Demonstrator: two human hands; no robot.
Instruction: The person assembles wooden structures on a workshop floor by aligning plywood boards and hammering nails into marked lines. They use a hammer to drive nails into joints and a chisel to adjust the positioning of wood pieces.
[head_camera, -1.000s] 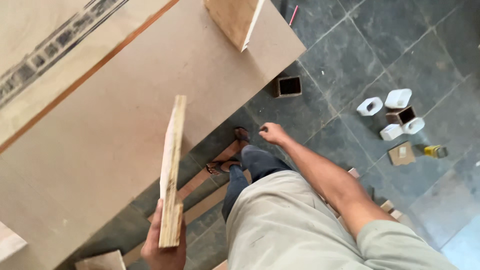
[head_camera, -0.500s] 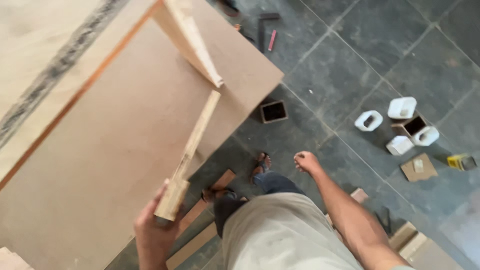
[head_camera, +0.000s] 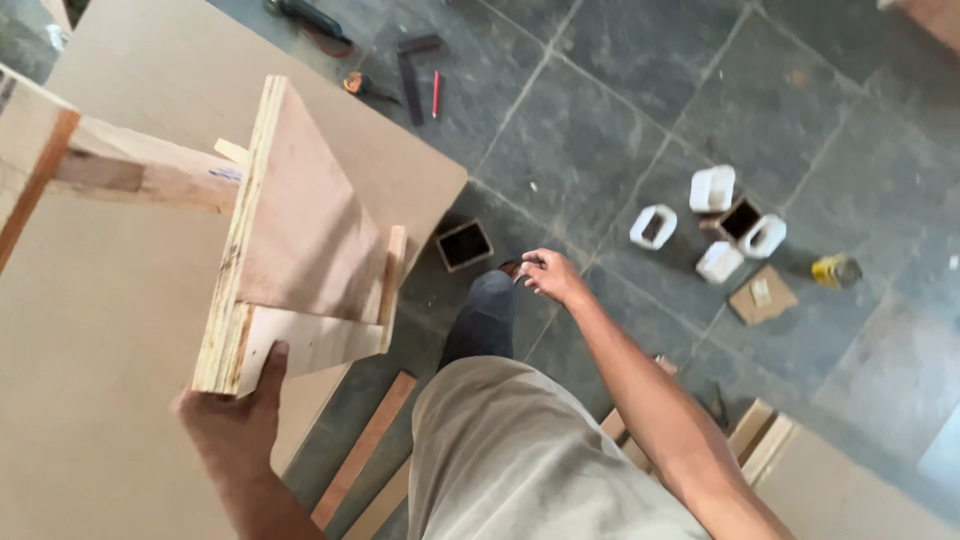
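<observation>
L hand (head_camera: 235, 405), lower left of frame, fingers wrapped round the near end of the plywood piece (head_camera: 300, 240), which is held up over the big board (head_camera: 110, 400) at centre-left. Piece is lifted but not set down anywhere yet. R hand (head_camera: 550, 275) at centre, fingers loosely curled, pinching sth small; can't tell what. Ply: layered edges, pale flat faces, joined at right angles. Floor (head_camera: 620, 120): grey stone tiles.

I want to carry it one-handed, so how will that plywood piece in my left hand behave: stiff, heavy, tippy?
The plywood piece looks thick and layered, so probably stiff. The left hand grips only its bottom corner, so it likely feels top-heavy and may twist.
</observation>
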